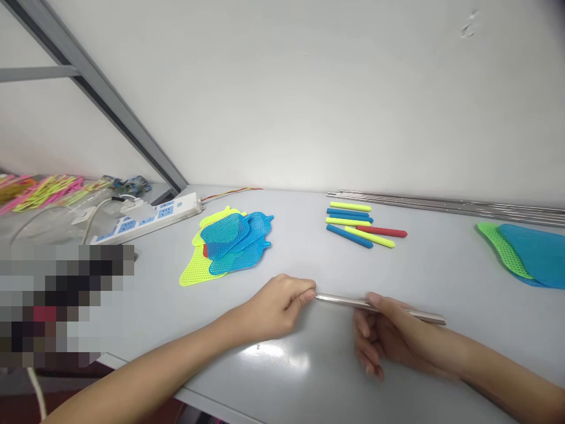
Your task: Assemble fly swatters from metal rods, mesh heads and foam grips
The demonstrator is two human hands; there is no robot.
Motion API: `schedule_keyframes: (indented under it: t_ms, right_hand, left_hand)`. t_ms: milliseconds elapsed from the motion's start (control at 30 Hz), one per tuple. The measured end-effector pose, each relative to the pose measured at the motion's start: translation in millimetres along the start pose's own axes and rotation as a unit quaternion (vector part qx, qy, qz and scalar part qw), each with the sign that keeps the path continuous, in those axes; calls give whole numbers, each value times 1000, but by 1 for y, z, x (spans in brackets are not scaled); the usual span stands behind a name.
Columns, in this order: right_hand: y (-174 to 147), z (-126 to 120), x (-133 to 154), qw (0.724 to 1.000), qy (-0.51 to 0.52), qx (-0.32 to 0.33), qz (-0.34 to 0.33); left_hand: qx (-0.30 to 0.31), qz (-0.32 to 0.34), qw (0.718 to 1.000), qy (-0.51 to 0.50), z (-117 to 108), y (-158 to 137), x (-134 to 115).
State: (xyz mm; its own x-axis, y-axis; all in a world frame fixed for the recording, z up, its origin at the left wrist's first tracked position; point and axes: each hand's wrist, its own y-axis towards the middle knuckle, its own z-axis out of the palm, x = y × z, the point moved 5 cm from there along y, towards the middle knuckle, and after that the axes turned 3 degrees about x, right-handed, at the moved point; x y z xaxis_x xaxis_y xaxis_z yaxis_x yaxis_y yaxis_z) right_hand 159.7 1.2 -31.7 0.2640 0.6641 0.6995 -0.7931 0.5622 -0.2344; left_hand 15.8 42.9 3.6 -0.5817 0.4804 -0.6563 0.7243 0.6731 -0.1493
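Note:
A slim silver metal rod (342, 300) is held over the table between my two hands. Its narrow left tip is pinched between the thumb and fingers of my left hand (278, 303). My right hand (392, 333) grips it farther along, thumb on top and lower fingers loosely curled, and the thicker end sticks out past the wrist. Behind my hands lie several plastic handle sleeves (348, 221) in yellow, blue and red. Left of them is an overlapping pile of perforated fly swatter heads (241, 241), blue and yellow, with a bit of red showing.
More swatter heads (529, 250), green and blue, lie at the right edge. Long metal rods (441, 205) run along the wall. A white power strip (163, 215) with cables sits at left, near a grey metal frame (110, 88) and colourful strips (48, 191).

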Motion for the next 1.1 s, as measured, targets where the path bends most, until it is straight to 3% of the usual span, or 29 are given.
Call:
schedule_keyframes:
  t_ms: [167, 433, 700, 900, 1100]
  right_hand:
    - [1, -2, 2, 1000, 9, -26, 4]
    - [1, -3, 8, 997, 48, -56, 9]
    - [1, -10, 11, 992, 62, -105, -9]
    - [0, -10, 12, 992, 59, -109, -6]
    - [1, -8, 13, 993, 54, -107, -9]
  left_hand:
    - [-4, 4, 1000, -8, -3, 2, 0]
    - [-81, 1, 996, -33, -9, 3, 1]
    - [-104, 26, 992, -64, -14, -2, -3]
    - [-114, 7, 993, -13, -15, 0, -5]
    - [-133, 47, 990, 16, -17, 2, -10]
